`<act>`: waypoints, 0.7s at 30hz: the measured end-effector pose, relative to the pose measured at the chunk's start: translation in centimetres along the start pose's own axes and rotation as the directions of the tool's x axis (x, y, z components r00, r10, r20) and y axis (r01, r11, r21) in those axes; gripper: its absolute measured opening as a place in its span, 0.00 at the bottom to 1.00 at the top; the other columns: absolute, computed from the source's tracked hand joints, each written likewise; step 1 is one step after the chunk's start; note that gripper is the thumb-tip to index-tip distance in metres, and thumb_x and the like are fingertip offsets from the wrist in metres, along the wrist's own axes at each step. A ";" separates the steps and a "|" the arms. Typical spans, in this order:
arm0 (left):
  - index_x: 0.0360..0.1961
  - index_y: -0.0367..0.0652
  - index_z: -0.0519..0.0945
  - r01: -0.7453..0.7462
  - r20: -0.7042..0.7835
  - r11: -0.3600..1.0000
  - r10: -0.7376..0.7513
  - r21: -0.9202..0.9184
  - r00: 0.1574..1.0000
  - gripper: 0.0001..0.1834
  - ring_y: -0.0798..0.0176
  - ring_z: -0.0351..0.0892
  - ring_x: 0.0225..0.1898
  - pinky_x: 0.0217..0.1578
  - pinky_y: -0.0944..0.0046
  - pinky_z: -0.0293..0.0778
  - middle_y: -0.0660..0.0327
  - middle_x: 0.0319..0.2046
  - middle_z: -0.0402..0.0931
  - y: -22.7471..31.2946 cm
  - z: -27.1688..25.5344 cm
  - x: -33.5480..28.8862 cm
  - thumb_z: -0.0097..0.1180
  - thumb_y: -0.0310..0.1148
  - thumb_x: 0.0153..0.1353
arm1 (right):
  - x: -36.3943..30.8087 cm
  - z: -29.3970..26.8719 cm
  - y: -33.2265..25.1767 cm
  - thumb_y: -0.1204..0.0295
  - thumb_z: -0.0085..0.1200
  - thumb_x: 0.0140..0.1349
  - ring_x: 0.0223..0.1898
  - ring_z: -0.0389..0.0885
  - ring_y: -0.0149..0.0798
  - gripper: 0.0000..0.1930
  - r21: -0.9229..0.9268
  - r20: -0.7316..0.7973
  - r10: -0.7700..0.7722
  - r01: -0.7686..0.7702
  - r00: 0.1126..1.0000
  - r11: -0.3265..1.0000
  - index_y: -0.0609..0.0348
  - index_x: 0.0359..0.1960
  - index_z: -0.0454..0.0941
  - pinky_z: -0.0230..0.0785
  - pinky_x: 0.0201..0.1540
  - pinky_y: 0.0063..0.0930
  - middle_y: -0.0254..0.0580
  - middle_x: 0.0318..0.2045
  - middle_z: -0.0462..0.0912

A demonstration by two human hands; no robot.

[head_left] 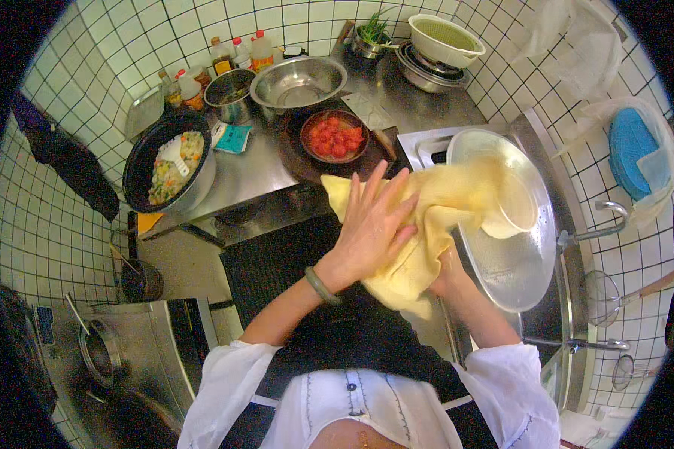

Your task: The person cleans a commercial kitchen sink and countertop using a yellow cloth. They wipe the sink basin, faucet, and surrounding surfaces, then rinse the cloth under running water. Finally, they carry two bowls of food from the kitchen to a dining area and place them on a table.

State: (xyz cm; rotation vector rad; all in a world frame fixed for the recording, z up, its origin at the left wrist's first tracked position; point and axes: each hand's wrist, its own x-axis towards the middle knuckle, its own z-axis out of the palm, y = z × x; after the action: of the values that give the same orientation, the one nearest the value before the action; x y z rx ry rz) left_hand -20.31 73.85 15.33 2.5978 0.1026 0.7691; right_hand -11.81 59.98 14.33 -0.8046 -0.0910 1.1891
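Observation:
In front of me, a soft yellow cloth [434, 217] hangs in folds in the air, its far right end smeared by motion. My left hand [374, 224] lies flat against the cloth with its fingers stretched and spread; a greenish bangle [322, 286] is on that wrist. Beneath the cloth, my right hand [448, 269] holds it up from the other side, its fingers mostly hidden in the folds. Behind the cloth's right part, a pale round bowl [513, 209] sits on a large oval translucent lid or tray [502, 277] over the sink area.
A bowl of chopped red tomatoes [333, 137] stands on a dark round board beyond my hands, by a large steel basin [298, 82]. At left is a black pot [176, 168] of fried rice with a white paddle. A faucet [599, 224] juts in at right.

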 end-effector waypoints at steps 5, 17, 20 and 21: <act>0.46 0.41 0.77 0.154 -0.097 0.851 -0.232 -0.502 0.968 0.15 0.56 0.71 0.53 0.54 0.60 0.66 0.55 0.50 0.73 -7.7 1.6 4.2 0.56 0.30 0.56 | 5.6 -5.6 -9.8 0.45 0.47 0.59 0.59 0.65 0.42 0.33 -0.129 -0.003 -0.200 0.198 0.980 0.972 0.52 0.61 0.61 0.55 0.63 0.46 0.38 0.59 0.66; 0.41 0.41 0.78 0.469 0.292 0.708 -0.367 -0.528 0.883 0.10 0.57 0.77 0.39 0.41 0.62 0.72 0.55 0.36 0.78 -16.8 9.5 14.3 0.54 0.28 0.58 | 50.9 -9.4 -30.5 0.58 0.47 0.58 0.36 0.73 0.38 0.16 -0.753 0.630 -0.184 0.536 0.754 -0.381 0.57 0.38 0.73 0.66 0.40 0.34 0.41 0.37 0.75; 0.43 0.41 0.78 0.613 0.425 0.618 -0.444 -0.492 0.789 0.11 0.58 0.78 0.38 0.40 0.64 0.72 0.56 0.39 0.78 -17.9 10.2 15.8 0.53 0.29 0.59 | 65.7 -9.6 -25.3 0.63 0.47 0.56 0.30 0.74 0.42 0.12 -0.600 0.659 0.148 0.634 0.737 -0.487 0.58 0.30 0.76 0.65 0.34 0.36 0.45 0.30 0.78; 0.44 0.41 0.77 0.658 0.454 0.580 -0.478 -0.481 0.752 0.12 0.59 0.78 0.38 0.39 0.64 0.73 0.56 0.40 0.78 -18.3 10.5 16.0 0.53 0.29 0.60 | 69.9 -10.0 -23.6 0.65 0.47 0.56 0.28 0.75 0.43 0.11 -0.538 0.684 0.223 0.686 0.695 -0.489 0.58 0.28 0.77 0.65 0.32 0.37 0.46 0.28 0.79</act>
State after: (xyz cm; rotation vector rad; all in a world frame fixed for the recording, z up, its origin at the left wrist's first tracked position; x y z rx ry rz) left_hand -0.28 89.47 7.81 1.8161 0.5024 0.1313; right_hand 39.65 111.13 -2.41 -1.7436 -2.2165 0.2627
